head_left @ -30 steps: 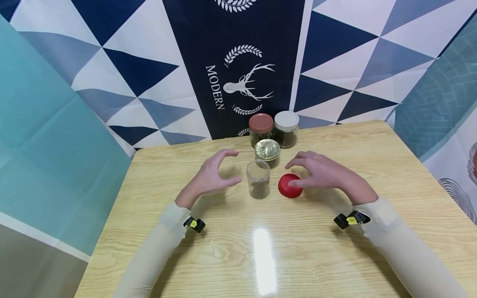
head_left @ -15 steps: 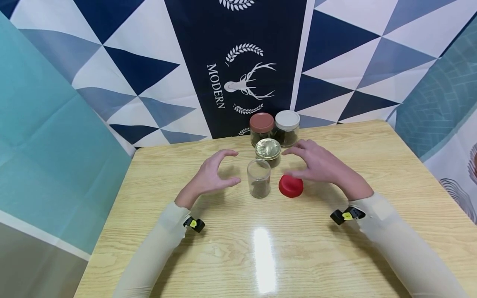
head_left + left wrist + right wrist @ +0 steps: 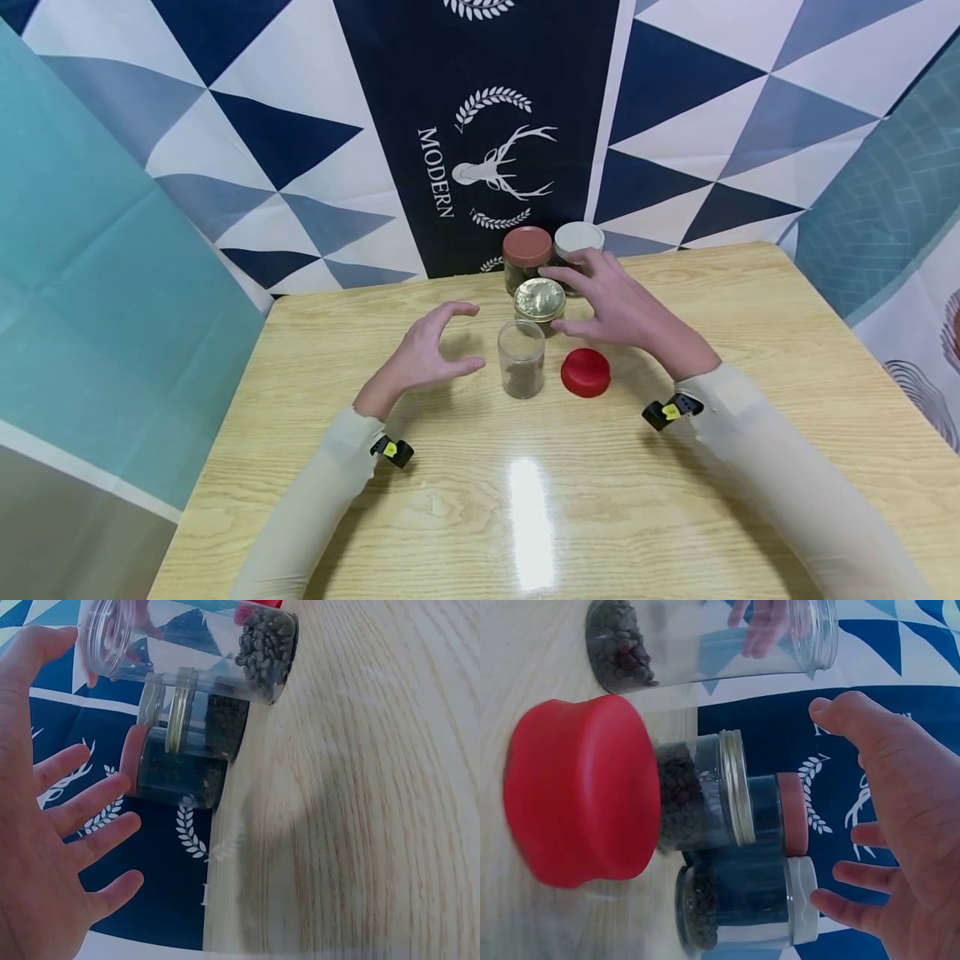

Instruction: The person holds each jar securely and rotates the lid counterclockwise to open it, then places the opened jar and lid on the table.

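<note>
An uncovered clear jar (image 3: 521, 379) stands upright with dark beans (image 3: 267, 646) in its bottom. To its left is my left hand (image 3: 429, 354), thumb and fingers spread apart, holding nothing. Just behind the jar sits a shorter gold-lidded jar (image 3: 539, 298), also part filled with dark beans. My right hand (image 3: 618, 302) hovers at the right of the gold lid, fingers parted and nothing in them; contact with the lid cannot be told. A red rounded, cap-like piece (image 3: 586, 372) lies on the table below that hand.
At the back of the wooden table (image 3: 450, 517) stand a jar with a dusty-red lid (image 3: 527, 246) and a white-lidded jar (image 3: 577, 238), partly covered by my right fingers. A patterned cloth (image 3: 300, 150) hangs right behind the table.
My right hand has moved away from the red piece, back and left to beside the gold-lidded jar. The left hand and the jars have stayed put.
</note>
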